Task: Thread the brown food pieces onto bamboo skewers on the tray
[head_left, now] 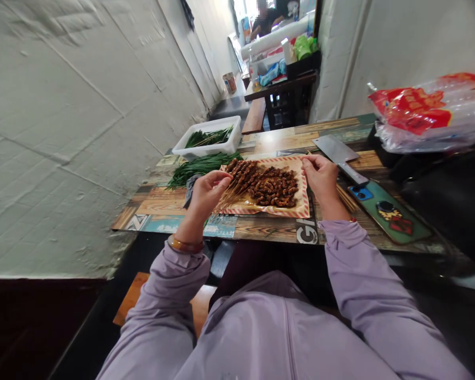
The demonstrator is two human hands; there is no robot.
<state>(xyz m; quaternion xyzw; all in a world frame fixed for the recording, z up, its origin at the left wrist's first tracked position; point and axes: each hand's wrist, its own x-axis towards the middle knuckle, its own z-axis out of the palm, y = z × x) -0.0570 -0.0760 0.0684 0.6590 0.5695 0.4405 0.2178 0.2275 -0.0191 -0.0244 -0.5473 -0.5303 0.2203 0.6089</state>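
Note:
My left hand (208, 192) is closed around the blunt ends of a bundle of bamboo skewers (241, 177) threaded with brown pieces, at the left side of a red-and-white rimmed tray (303, 208). The tray holds a heap of small brown pieces (275, 187). Over the tray's right edge, my right hand (320, 174) is curled, fingertips pinched together at the rim; what they hold is too small to make out. Both arms wear lilac sleeves.
Green chives (200, 166) lie left of the tray, more in a white tub (208, 140) behind. A cleaver (336, 153), a phone (388, 211) and loose skewers (346, 198) sit to the right. A bagged pack (431, 113) is at far right. A person sits far back.

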